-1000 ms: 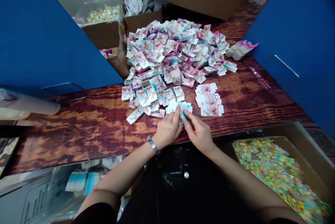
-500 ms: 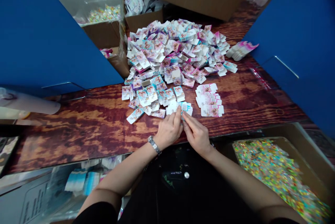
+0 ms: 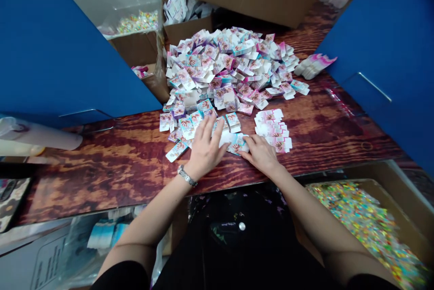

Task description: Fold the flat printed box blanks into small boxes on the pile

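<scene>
The left hand (image 3: 206, 150) is open, fingers spread and palm down over the near edge of a large pile of small boxes (image 3: 233, 66); whether its fingertips press on the boxes there or only hover is hard to tell, since the hand covers the spot. Its thumb points toward the blue-trimmed cartons (image 3: 237, 143), which lie flat on the table (image 3: 132, 159) between the two hands, close to the front edge and probably put there so that both can reach them without stretching. The right hand (image 3: 261, 152) is closed at their right end, fingers on the far side and thumb on the near side, a hold that seems suited to thin card because it takes the edges and leaves the printed face free.

Just beyond the right hand, pink-trimmed cartons (image 3: 269, 122) lie in an overlapping column, likely staggered so that each edge is easy to catch. The pile sits farther back, which leaves the front strip for handwork. Below the table's edge at right, colourful wrapped pieces (image 3: 362, 224) fill an open box.
</scene>
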Demonstrator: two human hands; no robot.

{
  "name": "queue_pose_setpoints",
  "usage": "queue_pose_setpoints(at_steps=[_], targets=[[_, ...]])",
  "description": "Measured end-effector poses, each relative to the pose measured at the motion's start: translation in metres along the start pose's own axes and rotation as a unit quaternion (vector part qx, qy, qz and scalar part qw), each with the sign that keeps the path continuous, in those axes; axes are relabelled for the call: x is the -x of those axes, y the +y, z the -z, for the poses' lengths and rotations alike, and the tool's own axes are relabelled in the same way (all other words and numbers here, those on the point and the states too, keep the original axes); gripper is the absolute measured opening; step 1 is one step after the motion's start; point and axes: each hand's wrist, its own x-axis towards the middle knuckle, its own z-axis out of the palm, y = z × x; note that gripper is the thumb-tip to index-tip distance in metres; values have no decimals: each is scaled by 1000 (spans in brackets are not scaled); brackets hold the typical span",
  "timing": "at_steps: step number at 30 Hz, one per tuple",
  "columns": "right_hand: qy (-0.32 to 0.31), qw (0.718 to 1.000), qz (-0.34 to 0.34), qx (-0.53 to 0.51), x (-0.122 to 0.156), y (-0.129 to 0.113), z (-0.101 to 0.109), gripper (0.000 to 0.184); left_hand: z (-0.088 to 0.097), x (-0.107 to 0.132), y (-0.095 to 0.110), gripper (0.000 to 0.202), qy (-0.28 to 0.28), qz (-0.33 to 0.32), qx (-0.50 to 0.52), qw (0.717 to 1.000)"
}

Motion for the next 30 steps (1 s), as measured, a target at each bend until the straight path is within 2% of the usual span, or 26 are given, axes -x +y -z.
queue_pose_setpoints(at_steps=[4,6,8,16,26,30], targets=[[14,1000,9,20,2,-4,-2,41,-35,26,17,64,-132,-18,9,991],[25,999,15,29,4,-3,-5,39,-45,32,19,61,-182,-37,3,983],[28,999,16,31,6,-3,-8,38,-50,35,20,59,-207,-45,-2,977],[39,999,21,21,12,-3,-16,39,-51,36,23,56,-208,-34,7,978],[-9,1000,8,-18,3,-1,-3,29,-51,38,23,55,-198,-26,34,979],[-9,999,9,-46,-1,-1,-2,27,-52,38,23,54,-191,-30,33,981]])
